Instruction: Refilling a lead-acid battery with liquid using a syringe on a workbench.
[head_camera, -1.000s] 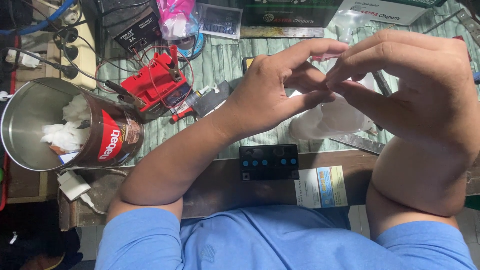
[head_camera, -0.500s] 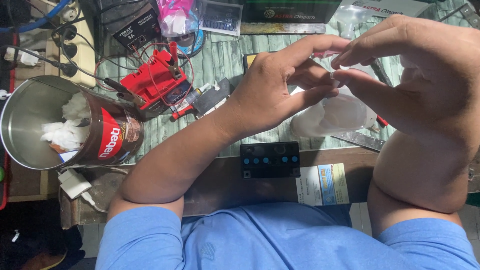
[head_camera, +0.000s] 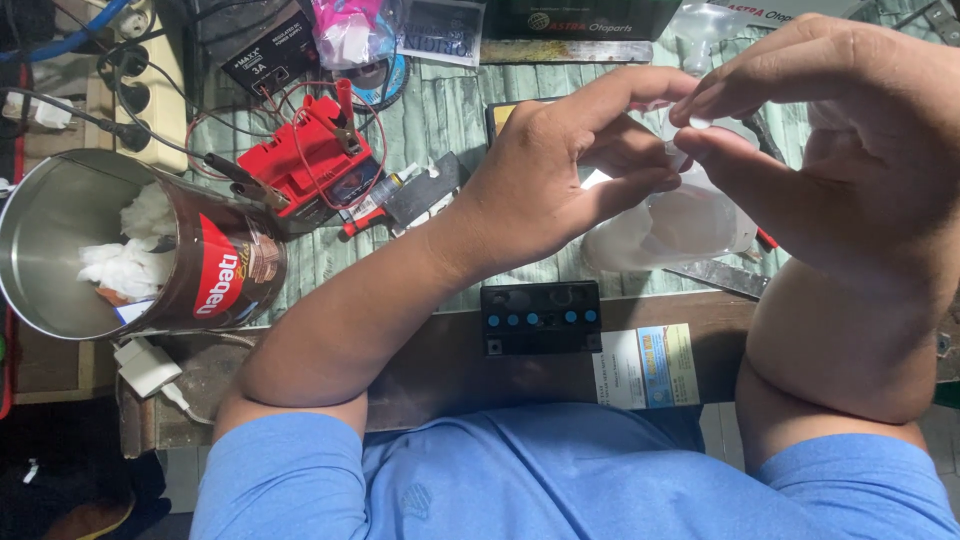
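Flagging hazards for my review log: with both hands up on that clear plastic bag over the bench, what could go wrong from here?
1. The clear plastic bag is pinched only at its top edge by the left hand and right hand; it could slip or tear.
2. It hangs above the small black battery at the bench edge; anything dropped might hit it.
3. The left forearm lies near the red charger and its loose wires.

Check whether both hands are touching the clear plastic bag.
Touching. The head view shows the left hand and right hand pinching the top of the clear plastic bag between their fingertips, with the bag hanging below them.
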